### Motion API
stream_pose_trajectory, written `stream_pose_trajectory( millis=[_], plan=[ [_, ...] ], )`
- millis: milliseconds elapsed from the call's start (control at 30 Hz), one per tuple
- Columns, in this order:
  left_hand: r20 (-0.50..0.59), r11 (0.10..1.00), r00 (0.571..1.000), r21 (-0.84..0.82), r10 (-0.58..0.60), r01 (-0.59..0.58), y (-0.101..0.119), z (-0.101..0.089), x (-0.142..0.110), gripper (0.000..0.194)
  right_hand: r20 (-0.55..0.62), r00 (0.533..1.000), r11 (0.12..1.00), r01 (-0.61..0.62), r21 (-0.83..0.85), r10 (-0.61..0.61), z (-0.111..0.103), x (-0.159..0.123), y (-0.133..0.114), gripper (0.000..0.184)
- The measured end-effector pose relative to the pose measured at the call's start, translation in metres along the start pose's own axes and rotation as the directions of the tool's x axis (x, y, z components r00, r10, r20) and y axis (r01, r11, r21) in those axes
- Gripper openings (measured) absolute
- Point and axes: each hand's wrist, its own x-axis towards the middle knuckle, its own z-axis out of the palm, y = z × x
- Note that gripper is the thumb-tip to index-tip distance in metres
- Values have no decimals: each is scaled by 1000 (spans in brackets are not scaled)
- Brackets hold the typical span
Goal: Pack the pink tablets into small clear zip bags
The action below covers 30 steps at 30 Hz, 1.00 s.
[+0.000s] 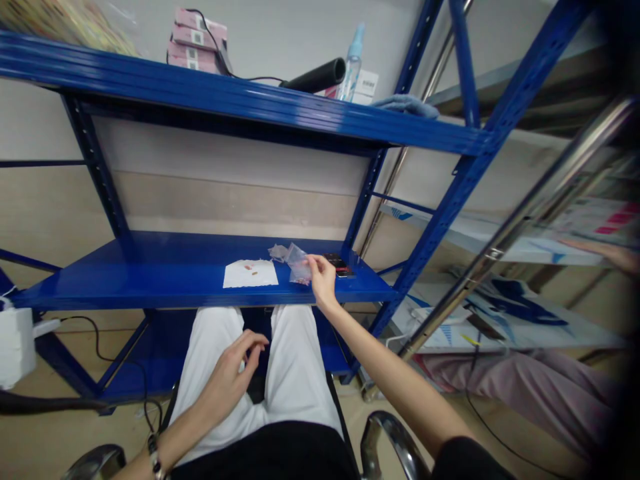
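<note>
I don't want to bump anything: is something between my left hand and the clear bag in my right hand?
Yes: the shelf's front edge and, in this view, the right knee lie between the left hand and the clear bag in the right hand.

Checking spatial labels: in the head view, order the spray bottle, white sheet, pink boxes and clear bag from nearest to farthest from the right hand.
From the right hand:
1. Clear bag: in its grip.
2. White sheet: left.
3. Spray bottle: upper shelf, right side.
4. Pink boxes: same shelf, left side.
</note>
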Motion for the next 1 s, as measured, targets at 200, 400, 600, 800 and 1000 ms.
stream_pose_trajectory(
  millis=[200,400,600,800,1000],
  plan=[
    [21,879,972,-422,-236,223,-6,-8,18,41,381,862,754,-486,441,334,20,-134,-28,27],
    [84,858,969,-451,-233,245,-24,-5,15,35,490,783,753,-571,326,382,29,-157,-11,18],
    [96,852,958,-440,-272,286,-32,-6,21,35,448,820,811,-509,288,356,36,-142,12,20],
    [52,875,958,-396,-283,280,-32,-6,15,27,434,853,900,-397,181,289,32,-147,18,20],
    [12,903,962,-341,-273,261,-37,-13,18,26,399,916,990,-92,108,41,24,-155,-16,15]
  ],
)
